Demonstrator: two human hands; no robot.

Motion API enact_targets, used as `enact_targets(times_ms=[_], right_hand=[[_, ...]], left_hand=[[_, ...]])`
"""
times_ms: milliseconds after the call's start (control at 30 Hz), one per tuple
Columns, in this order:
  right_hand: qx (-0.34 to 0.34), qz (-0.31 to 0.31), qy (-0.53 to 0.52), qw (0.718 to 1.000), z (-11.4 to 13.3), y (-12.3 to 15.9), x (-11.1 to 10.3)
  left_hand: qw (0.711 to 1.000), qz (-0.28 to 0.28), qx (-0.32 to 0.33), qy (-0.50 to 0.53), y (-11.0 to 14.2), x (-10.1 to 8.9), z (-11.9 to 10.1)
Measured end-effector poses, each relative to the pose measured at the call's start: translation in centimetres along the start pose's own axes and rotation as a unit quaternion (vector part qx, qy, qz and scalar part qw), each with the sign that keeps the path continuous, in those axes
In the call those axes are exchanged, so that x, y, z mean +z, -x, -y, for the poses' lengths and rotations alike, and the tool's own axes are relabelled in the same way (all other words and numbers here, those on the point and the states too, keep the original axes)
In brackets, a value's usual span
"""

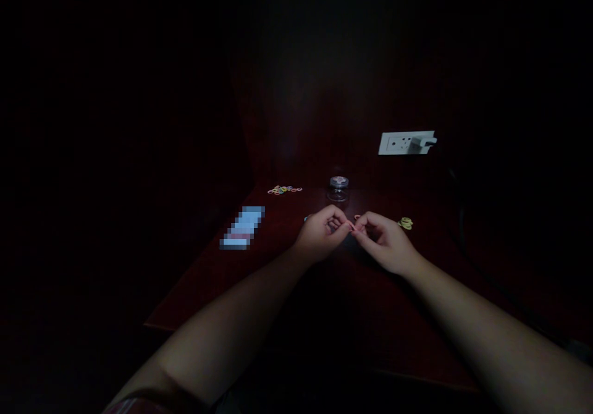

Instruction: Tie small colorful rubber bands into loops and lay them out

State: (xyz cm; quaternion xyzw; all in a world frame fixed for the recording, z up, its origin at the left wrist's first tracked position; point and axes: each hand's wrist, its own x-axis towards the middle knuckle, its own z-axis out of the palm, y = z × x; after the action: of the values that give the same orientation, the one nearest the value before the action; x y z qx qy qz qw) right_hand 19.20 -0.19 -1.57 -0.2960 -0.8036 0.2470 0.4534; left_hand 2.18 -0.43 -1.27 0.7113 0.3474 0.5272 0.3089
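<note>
My left hand [322, 233] and my right hand [385, 240] meet above the dark red table, fingertips pinched together. Between them is a small pink hair tie [352, 227], gripped from both sides. Behind my right hand's fingertips another pink hair tie [356, 217] lies partly hidden. Several yellow hair ties [406, 223] sit in a small pile just right of my right hand. A bluish bit, mostly covered, shows behind my left hand.
A clear lidded jar [338, 189] stands beyond my hands. A loose pile of mixed-colour hair ties [283, 190] lies at the back left. A lit, blurred phone [243, 227] rests on the left. On the wall is a white socket [406, 143] with a plug; a dark cable runs down the right.
</note>
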Motion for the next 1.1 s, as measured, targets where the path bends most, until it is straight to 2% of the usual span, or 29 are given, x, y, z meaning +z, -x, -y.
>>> enact_targets(times_ms=[200,400,633,1100], right_hand=[[-0.021,0.002,0.006,1.0,0.22,-0.03,-0.13],[-0.011,-0.032,0.019,0.999,-0.36,-0.02,-0.18],[0.006,-0.047,0.026,0.999,-0.62,-0.11,-0.11],[0.003,-0.034,0.013,0.999,-0.32,-0.16,-0.06]], left_hand=[[1.0,0.011,-0.001,0.011,-0.05,0.01,-0.1],[0.999,0.043,-0.002,0.031,0.02,-0.01,0.46],[0.997,0.078,-0.009,0.015,0.33,-0.1,-0.04],[1.0,0.004,0.001,0.0,-0.02,-0.09,0.73]])
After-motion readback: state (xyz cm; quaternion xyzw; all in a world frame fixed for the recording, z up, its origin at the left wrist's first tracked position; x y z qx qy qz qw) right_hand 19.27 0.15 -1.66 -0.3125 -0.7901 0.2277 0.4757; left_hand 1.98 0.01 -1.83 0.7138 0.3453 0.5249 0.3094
